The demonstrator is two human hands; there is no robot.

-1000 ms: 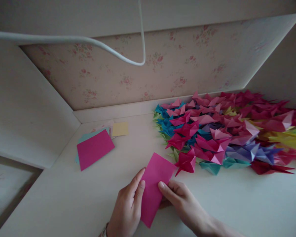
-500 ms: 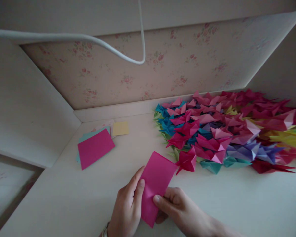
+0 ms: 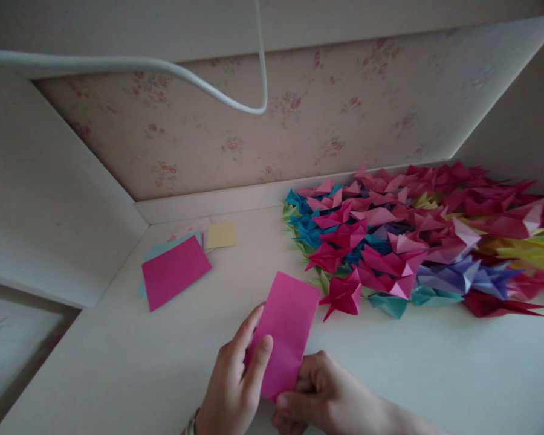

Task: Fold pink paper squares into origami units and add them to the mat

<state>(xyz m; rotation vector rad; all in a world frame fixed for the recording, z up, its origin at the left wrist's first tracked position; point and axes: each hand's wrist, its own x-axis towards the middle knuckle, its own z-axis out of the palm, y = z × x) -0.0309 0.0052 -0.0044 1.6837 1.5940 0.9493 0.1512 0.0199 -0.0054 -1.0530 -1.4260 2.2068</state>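
Observation:
A folded magenta sheet of paper (image 3: pixel 290 320), shaped as a long rectangle, is held up over the white desk between both hands. My left hand (image 3: pixel 238 368) grips its left edge, thumb on the front face and fingers behind. At the lower right corner, my right hand (image 3: pixel 320 393) pinches the paper between thumb and curled fingers. Just right of the sheet sits a magenta folded paper figure (image 3: pixel 344 295), at the near edge of a large heap of colourful origami figures (image 3: pixel 390 241).
Left on the desk (image 3: pixel 118 368) lies a stack topped by a magenta sheet (image 3: pixel 176 272), with light blue paper (image 3: pixel 163 246) beneath. Beside it is a yellow paper square (image 3: pixel 222 234). A white cable (image 3: pixel 199 90) hangs across the view above, before floral wallpaper (image 3: pixel 236 145).
My right hand has slid down the sheet's right edge to its bottom corner. The sheet has turned slightly more upright. My left hand keeps its hold.

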